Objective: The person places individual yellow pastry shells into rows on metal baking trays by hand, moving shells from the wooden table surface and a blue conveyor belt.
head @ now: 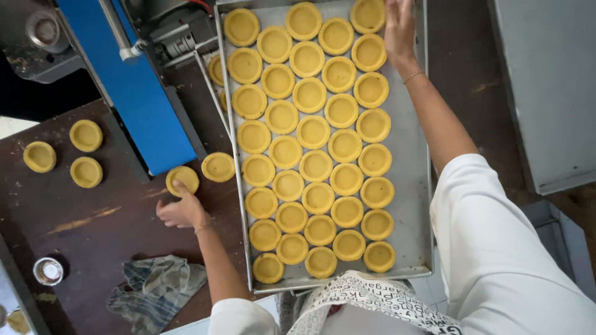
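Observation:
A metal baking tray (410, 155) lies in front of me, filled with several rows of yellow tart shells (313, 131). My left hand (181, 209) reaches over the dark wooden table and its fingers touch a loose tart shell (182, 180); I cannot see whether it is gripped. Another loose shell (218, 167) lies just right of it, beside the tray's left rim. My right hand (399, 28) is stretched to the tray's far right corner, next to the topmost shell (367, 15), palm down with fingers extended; whether it holds anything is hidden.
Three more shells (85, 135) sit at the table's left. A blue machine (139, 93) with metal parts stands at the far left of the tray. A crumpled cloth (158, 288) and a small round tin (48, 271) lie near me. A grey cabinet (549, 87) stands right.

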